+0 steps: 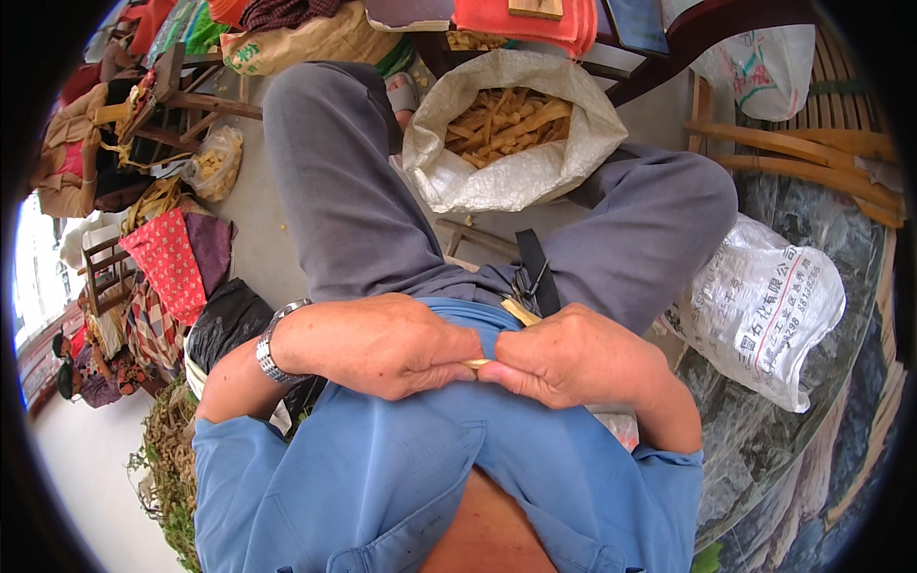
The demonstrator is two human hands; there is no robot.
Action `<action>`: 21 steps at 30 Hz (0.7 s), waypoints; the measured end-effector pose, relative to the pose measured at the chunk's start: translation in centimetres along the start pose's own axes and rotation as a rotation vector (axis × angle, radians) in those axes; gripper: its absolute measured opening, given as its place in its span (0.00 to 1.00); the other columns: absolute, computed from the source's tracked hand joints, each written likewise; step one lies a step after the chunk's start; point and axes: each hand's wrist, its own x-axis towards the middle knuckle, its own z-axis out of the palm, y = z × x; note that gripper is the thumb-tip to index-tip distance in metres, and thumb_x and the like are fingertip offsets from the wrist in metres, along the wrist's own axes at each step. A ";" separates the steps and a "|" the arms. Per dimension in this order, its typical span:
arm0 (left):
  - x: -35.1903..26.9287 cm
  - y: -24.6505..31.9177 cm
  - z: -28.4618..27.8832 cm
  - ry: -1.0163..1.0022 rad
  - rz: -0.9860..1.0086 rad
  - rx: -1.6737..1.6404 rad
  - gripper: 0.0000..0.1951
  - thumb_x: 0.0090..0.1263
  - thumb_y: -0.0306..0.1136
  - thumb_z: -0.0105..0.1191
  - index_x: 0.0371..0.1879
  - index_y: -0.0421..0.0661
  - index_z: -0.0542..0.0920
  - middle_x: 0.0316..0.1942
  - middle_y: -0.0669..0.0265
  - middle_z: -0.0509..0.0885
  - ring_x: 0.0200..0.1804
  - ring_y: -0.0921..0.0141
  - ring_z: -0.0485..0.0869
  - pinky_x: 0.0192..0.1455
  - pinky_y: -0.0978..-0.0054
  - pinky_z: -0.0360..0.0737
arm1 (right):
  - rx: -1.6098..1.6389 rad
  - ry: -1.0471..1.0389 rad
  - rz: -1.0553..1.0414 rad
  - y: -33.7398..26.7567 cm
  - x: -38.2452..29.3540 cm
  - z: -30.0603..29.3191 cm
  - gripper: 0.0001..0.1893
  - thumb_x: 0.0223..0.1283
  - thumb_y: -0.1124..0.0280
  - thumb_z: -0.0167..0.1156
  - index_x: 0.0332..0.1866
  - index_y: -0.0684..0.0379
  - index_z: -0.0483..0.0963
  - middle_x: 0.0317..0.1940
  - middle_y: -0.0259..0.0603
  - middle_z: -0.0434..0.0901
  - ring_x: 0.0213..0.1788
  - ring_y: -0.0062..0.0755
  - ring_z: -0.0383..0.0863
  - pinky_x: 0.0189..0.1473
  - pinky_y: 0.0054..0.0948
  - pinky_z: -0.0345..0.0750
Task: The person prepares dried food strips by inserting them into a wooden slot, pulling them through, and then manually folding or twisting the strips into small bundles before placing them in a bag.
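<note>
My left hand (390,344), with a metal watch (271,351) on its wrist, pinches one end of a pale yellow strip (475,364) between thumb and fingers. From the other side my right hand (573,358) grips the same piece, and a longer yellow end (521,312) sticks out above its fist. The two fists almost touch in front of my blue shirt. Between my knees stands a white woven sack (430,172), its mouth rolled wide. Many yellow-brown strips (505,125) fill it; what they are made of I cannot tell.
At left, a wooden stool (208,102) stands by a plastic bag of pale pieces (215,165); people sit beyond. A black bag (229,322) is near my left elbow. A printed white sack (766,315) lies at right, below a slatted bamboo chair (802,143). A red cloth (526,29) lies ahead.
</note>
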 end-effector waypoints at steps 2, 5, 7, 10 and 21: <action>-0.1 -0.1 -0.5 0.025 0.017 -0.024 0.10 0.79 0.37 0.54 0.48 0.43 0.80 0.33 0.52 0.83 0.36 0.48 0.81 0.38 0.55 0.77 | 0.004 0.035 -0.005 0.1 0.3 -0.1 0.20 0.70 0.60 0.65 0.24 0.57 0.68 0.17 0.44 0.70 0.20 0.48 0.76 0.22 0.42 0.74; 0.3 -0.8 -1.3 0.131 -0.010 -0.084 0.12 0.78 0.40 0.57 0.45 0.43 0.82 0.29 0.52 0.82 0.31 0.50 0.80 0.35 0.58 0.77 | -0.020 0.048 0.047 0.6 1.1 -0.8 0.18 0.70 0.60 0.64 0.28 0.58 0.70 0.19 0.45 0.73 0.22 0.50 0.78 0.24 0.42 0.75; 0.8 -1.3 -1.9 0.185 -0.048 -0.011 0.16 0.77 0.44 0.57 0.38 0.41 0.83 0.26 0.52 0.81 0.28 0.50 0.78 0.31 0.59 0.75 | 0.004 0.059 0.136 1.1 1.5 -1.4 0.17 0.71 0.60 0.63 0.29 0.58 0.72 0.20 0.44 0.73 0.23 0.51 0.78 0.26 0.43 0.76; 0.5 -1.4 -1.3 0.112 -0.083 0.136 0.21 0.77 0.48 0.58 0.29 0.42 0.79 0.21 0.53 0.78 0.25 0.51 0.76 0.28 0.57 0.72 | 0.034 -0.019 0.110 1.3 0.9 -1.2 0.16 0.71 0.59 0.63 0.30 0.57 0.72 0.20 0.44 0.73 0.24 0.52 0.78 0.26 0.44 0.75; 0.8 -0.6 -3.1 0.281 -0.075 -0.102 0.18 0.77 0.48 0.59 0.42 0.43 0.82 0.25 0.56 0.79 0.27 0.56 0.78 0.33 0.63 0.75 | 0.062 0.050 0.325 0.0 0.5 -4.6 0.14 0.73 0.59 0.61 0.35 0.58 0.76 0.25 0.47 0.79 0.27 0.51 0.80 0.30 0.40 0.76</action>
